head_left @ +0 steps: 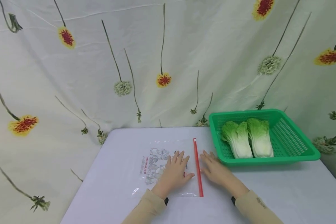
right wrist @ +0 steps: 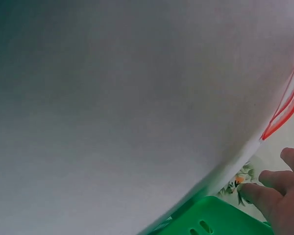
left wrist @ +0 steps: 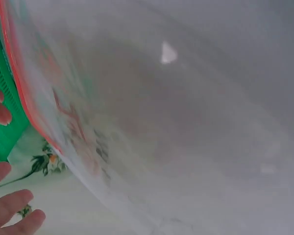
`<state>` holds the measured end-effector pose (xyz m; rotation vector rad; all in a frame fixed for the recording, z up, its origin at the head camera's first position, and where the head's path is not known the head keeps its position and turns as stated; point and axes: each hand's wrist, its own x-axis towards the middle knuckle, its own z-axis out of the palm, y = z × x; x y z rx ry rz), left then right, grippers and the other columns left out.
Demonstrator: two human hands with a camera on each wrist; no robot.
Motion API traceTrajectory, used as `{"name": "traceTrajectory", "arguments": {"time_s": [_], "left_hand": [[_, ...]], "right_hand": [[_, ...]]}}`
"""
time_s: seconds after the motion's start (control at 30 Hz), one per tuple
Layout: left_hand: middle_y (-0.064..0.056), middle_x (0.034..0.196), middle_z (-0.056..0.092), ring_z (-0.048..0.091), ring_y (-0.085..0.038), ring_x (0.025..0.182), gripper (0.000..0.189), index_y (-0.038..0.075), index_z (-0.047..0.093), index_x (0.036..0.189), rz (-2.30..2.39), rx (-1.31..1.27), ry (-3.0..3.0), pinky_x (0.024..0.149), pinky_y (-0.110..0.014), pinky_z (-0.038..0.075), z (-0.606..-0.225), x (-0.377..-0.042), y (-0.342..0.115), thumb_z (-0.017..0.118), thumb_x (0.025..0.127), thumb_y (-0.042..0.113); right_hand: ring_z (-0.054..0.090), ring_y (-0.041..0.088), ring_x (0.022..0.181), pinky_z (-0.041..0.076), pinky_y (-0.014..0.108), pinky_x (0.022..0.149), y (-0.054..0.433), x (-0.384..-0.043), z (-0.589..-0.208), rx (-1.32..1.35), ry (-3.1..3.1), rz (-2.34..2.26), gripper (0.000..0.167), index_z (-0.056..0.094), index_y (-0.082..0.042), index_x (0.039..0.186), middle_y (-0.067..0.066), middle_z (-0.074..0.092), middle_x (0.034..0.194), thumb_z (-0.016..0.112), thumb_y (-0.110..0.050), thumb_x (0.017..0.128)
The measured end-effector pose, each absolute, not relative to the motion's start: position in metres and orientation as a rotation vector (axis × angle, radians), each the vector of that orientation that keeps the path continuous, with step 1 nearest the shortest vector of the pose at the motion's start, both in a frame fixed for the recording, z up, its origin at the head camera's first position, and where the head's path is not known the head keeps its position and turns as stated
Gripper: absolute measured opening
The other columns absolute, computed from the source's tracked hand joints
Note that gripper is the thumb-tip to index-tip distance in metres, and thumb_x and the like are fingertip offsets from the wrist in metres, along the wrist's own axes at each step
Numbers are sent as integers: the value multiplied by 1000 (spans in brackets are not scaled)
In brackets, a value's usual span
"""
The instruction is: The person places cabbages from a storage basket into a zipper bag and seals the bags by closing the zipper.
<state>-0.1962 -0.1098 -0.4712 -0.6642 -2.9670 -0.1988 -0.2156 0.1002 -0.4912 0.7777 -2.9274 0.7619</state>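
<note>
A clear zip bag (head_left: 152, 168) with printed cartoon figures lies flat on the white table, its red zip edge (head_left: 198, 169) facing right. My left hand (head_left: 175, 172) rests over the bag with fingers spread, just left of the zip edge. To the right of that edge, my right hand (head_left: 217, 169) lies with its fingers extended, close to the green basket (head_left: 268, 161). Neither hand grips anything. Two heads of Chinese cabbage, one on the left (head_left: 239, 140) and one on the right (head_left: 260, 138), lie side by side in the basket.
The basket stands at the back right of the white table (head_left: 112, 177), near its right side. Behind the table hangs a pale curtain (head_left: 145, 62) printed with flowers.
</note>
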Motion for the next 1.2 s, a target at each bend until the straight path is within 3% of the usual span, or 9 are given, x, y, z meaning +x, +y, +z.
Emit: {"name": "traceTrajectory", "arguments": {"time_s": [0.27,0.43,0.6,0.9,1.2], "left_hand": [[-26,156,30,24,-45,146,90,0,37,150,-338,-504,-3183,113,-66,26,-488,-189,-74,59,88,62],[-31,156,27,23,-48,146,101,-5,35,149,-310,-400,-3272,111,-68,26,-485,-183,-62,63,83,66],[-29,154,31,26,-48,145,91,-4,40,146,-230,-425,-3290,109,-69,29,-485,-179,-63,68,83,55],[-21,159,28,21,-39,149,74,-2,38,148,-472,-520,-3302,116,-62,23,-491,-174,-91,59,91,41],[-20,158,31,25,-38,148,72,4,44,146,-544,-637,-3272,116,-62,23,-486,-165,-105,68,86,36]], "right_hand": [[26,56,141,27,64,113,104,-222,-494,757,-2981,741,54,43,3,146,24,35,155,57,-20,98],[25,54,142,24,64,114,101,-223,-494,736,-3033,701,54,43,1,146,22,35,155,56,-21,99],[26,50,144,23,66,113,96,-222,-497,731,-3070,647,56,43,-2,147,17,35,157,57,-26,99],[27,49,144,25,70,111,85,-217,-499,748,-3087,623,61,44,0,146,15,37,156,60,-31,96],[26,52,143,22,76,107,72,-212,-500,725,-3132,550,66,49,3,142,19,37,155,63,-39,93]]}}
